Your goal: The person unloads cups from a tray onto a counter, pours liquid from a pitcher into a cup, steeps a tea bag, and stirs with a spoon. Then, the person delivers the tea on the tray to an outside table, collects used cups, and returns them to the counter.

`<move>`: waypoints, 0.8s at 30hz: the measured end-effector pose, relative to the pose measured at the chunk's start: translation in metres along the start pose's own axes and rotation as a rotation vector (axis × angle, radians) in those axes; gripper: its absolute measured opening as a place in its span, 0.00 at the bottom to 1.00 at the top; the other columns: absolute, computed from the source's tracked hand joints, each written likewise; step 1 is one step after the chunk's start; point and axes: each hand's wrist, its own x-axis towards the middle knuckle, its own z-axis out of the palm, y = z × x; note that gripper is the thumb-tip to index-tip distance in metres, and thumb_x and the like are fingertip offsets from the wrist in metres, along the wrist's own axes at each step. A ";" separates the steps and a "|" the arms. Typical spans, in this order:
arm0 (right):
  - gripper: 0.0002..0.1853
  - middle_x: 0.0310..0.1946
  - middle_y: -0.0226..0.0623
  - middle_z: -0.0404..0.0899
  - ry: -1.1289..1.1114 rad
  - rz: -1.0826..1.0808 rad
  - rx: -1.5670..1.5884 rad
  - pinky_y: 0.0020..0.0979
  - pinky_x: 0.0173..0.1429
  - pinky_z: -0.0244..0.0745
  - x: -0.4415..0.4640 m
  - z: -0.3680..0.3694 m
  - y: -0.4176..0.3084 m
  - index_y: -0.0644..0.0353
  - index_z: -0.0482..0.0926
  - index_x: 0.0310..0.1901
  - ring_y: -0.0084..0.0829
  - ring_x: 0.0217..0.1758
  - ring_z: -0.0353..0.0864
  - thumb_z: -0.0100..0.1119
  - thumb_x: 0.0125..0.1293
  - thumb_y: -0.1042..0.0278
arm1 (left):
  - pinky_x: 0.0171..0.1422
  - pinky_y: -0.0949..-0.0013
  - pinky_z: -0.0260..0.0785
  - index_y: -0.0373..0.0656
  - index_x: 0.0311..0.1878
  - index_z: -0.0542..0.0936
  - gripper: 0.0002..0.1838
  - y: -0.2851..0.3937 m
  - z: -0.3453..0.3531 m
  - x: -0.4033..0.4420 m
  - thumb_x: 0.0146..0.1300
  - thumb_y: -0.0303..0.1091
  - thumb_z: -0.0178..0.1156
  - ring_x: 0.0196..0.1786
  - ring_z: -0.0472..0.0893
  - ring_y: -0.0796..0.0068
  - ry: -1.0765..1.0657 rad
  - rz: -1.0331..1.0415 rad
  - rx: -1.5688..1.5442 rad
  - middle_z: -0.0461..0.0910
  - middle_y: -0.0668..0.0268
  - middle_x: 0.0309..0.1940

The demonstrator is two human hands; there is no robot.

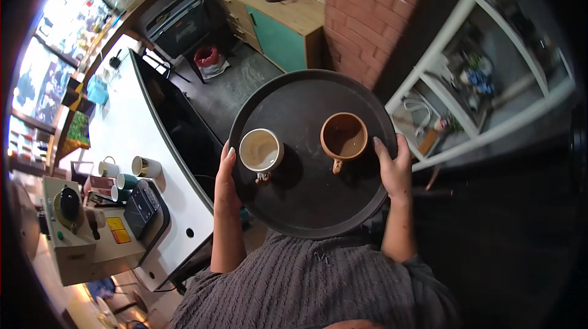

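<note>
Both hands, left point(225, 176) and right point(395, 166), clamp opposite rims of a round black tray point(306, 206). On it stand, apart, a white cup point(261, 150) and a brown cup point(344, 136), probably fragile and apt to slide; the stiff rim, held level, suits gripping.

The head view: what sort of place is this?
Probably a café, judging by the round black tray bearing a cream ceramic cup and a brown ceramic cup, and the long white counter with mugs.
</note>
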 end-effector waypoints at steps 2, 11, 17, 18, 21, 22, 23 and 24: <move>0.15 0.41 0.39 0.82 -0.034 0.045 0.007 0.31 0.52 0.72 0.031 0.034 -0.002 0.66 0.75 0.45 0.29 0.44 0.79 0.62 0.66 0.63 | 0.65 0.61 0.69 0.44 0.71 0.60 0.30 0.007 -0.018 0.031 0.69 0.42 0.53 0.62 0.74 0.64 0.003 0.028 -0.021 0.71 0.59 0.62; 0.14 0.39 0.35 0.80 -0.197 0.012 0.049 0.28 0.52 0.70 0.180 0.181 -0.003 0.66 0.76 0.45 0.24 0.43 0.75 0.61 0.67 0.64 | 0.63 0.63 0.70 0.43 0.71 0.60 0.30 0.087 -0.062 0.169 0.69 0.40 0.53 0.63 0.74 0.66 0.169 0.120 -0.040 0.71 0.59 0.62; 0.13 0.38 0.34 0.80 -0.307 0.037 0.084 0.28 0.51 0.70 0.246 0.258 -0.004 0.66 0.76 0.44 0.23 0.42 0.74 0.61 0.67 0.64 | 0.66 0.63 0.68 0.42 0.70 0.62 0.28 0.119 -0.084 0.219 0.69 0.39 0.53 0.63 0.73 0.67 0.297 0.193 -0.069 0.72 0.59 0.62; 0.13 0.37 0.33 0.79 -0.332 0.044 0.088 0.27 0.50 0.70 0.258 0.271 -0.005 0.66 0.76 0.44 0.22 0.41 0.74 0.62 0.67 0.65 | 0.66 0.63 0.68 0.42 0.70 0.62 0.28 0.123 -0.086 0.228 0.70 0.39 0.53 0.63 0.73 0.67 0.326 0.203 -0.078 0.72 0.59 0.62; 0.12 0.36 0.33 0.79 -0.385 0.035 0.099 0.26 0.49 0.71 0.302 0.312 -0.006 0.67 0.76 0.43 0.22 0.40 0.74 0.62 0.67 0.66 | 0.65 0.63 0.70 0.42 0.69 0.63 0.28 0.130 -0.102 0.265 0.69 0.39 0.54 0.62 0.74 0.68 0.353 0.233 -0.112 0.73 0.60 0.61; 0.12 0.36 0.33 0.80 -0.406 0.038 0.105 0.26 0.49 0.71 0.316 0.324 -0.010 0.67 0.76 0.43 0.22 0.41 0.75 0.61 0.67 0.66 | 0.65 0.63 0.70 0.42 0.69 0.63 0.28 0.132 -0.107 0.275 0.69 0.39 0.54 0.62 0.74 0.68 0.375 0.248 -0.119 0.73 0.60 0.61; 0.12 0.37 0.33 0.80 -0.428 0.042 0.111 0.26 0.49 0.71 0.330 0.335 -0.012 0.67 0.76 0.43 0.22 0.41 0.75 0.61 0.67 0.66 | 0.63 0.64 0.71 0.42 0.69 0.63 0.28 0.136 -0.110 0.288 0.69 0.39 0.55 0.62 0.75 0.68 0.393 0.244 -0.112 0.73 0.60 0.60; 0.12 0.37 0.33 0.80 -0.455 0.036 0.115 0.26 0.49 0.71 0.344 0.347 -0.015 0.67 0.76 0.43 0.22 0.41 0.75 0.61 0.67 0.66 | 0.62 0.64 0.72 0.42 0.69 0.64 0.28 0.141 -0.111 0.300 0.68 0.40 0.55 0.61 0.76 0.69 0.407 0.245 -0.103 0.74 0.61 0.60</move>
